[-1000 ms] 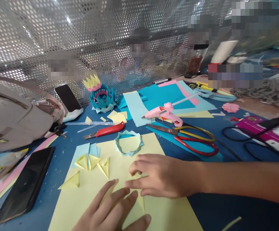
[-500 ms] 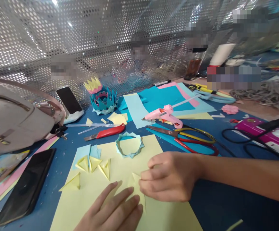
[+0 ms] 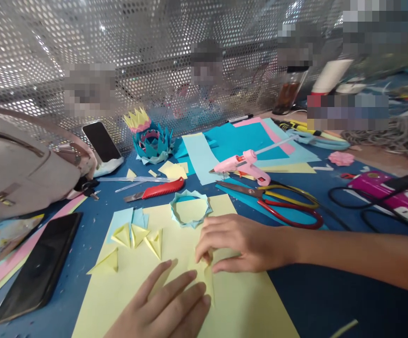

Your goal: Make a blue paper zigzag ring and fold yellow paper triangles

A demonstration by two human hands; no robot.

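A small folded piece of yellow paper [image 3: 208, 281] lies on a large yellow sheet [image 3: 249, 300], partly covered by both hands. My left hand [image 3: 169, 300] rests flat with fingers apart, its fingertips on the folded paper's left side. Over its upper end, my right hand [image 3: 232, 244] bends its fingers down onto the paper, with the thumb held apart. Several folded yellow paper triangles [image 3: 154, 242] sit to the left, near light blue paper pieces [image 3: 121, 220]. Beyond my right hand stands a light blue folded-paper ring [image 3: 176, 218].
A red utility knife [image 3: 163, 188], a pink glue gun [image 3: 241, 164] and scissors [image 3: 288, 211] lie behind the sheet. To the left are a black phone [image 3: 37, 267] and a bag [image 3: 24, 173]. A magenta power strip [image 3: 383, 192] with cables sits at right; a perforated metal panel [image 3: 147, 56] rises behind.
My right hand has shifted slightly left and up, its curled fingers loosening and reaching down onto the folded paper. My left hand stays nearly in place. The view has shifted slightly.
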